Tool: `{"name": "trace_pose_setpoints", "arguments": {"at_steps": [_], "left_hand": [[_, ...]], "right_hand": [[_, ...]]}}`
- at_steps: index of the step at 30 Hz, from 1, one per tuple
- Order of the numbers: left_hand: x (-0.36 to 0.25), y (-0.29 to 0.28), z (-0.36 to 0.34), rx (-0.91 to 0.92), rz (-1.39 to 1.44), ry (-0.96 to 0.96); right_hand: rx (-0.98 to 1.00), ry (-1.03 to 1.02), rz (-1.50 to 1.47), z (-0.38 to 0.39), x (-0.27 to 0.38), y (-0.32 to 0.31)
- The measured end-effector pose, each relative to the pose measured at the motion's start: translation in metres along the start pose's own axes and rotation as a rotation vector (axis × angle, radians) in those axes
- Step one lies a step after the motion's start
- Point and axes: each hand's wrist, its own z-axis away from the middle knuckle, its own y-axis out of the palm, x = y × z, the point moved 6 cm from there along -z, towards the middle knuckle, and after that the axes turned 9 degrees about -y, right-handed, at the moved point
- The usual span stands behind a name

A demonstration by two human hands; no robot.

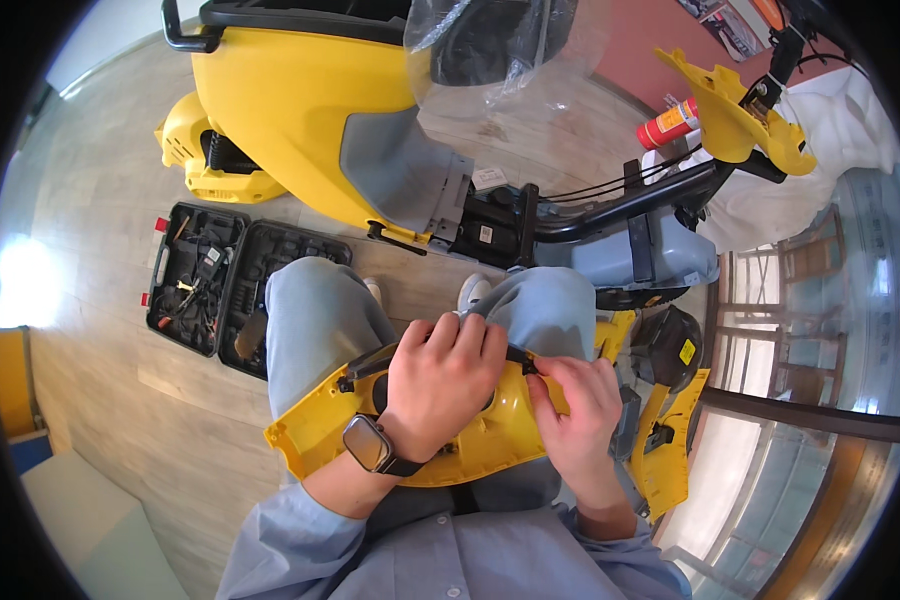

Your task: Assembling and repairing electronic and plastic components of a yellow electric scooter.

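Across my lap lies a yellow plastic scooter panel (322, 428), its ribbed inner side facing up. A curved black plastic strip (372, 361) runs along its far edge. My left hand (444, 380), with a watch on the wrist, is closed over the middle of this strip, fingers curled down and hiding part of it. At the strip's right end, my right hand (578, 405) pinches a small black fitting (530, 364) between thumb and forefinger. Whether the fitting is separate from the strip, I cannot tell.
A partly stripped yellow scooter (290, 110) stands ahead, its frame tube (620, 215) bare. An open tool case (198, 275) lies on the floor at left. More yellow panels (665, 450) and a black lamp-like part (667, 347) are at my right, near a glass cabinet (820, 330).
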Motion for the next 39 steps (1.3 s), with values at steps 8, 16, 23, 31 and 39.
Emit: {"name": "trace_pose_setpoints", "arguments": {"at_steps": [8,16,23,31,39], "left_hand": [[0.000,0.001,0.001,-0.031,0.008,-0.020],[0.001,-0.002,-0.002,-0.006,0.062,-0.032],[0.000,-0.002,-0.003,0.090,0.078,-0.016],[0.000,-0.002,-0.002,0.084,0.086,-0.032],[-0.001,-0.003,-0.002,0.041,0.124,-0.074]], "right_hand": [[-0.027,0.093,-0.006,0.003,-0.003,0.006],[-0.071,0.178,-0.091,0.006,-0.012,0.011],[-0.001,0.271,-0.206,0.004,-0.019,0.015],[-0.074,0.463,-0.426,0.018,-0.033,0.000],[-0.125,0.268,-0.210,0.016,-0.027,-0.024]]}}
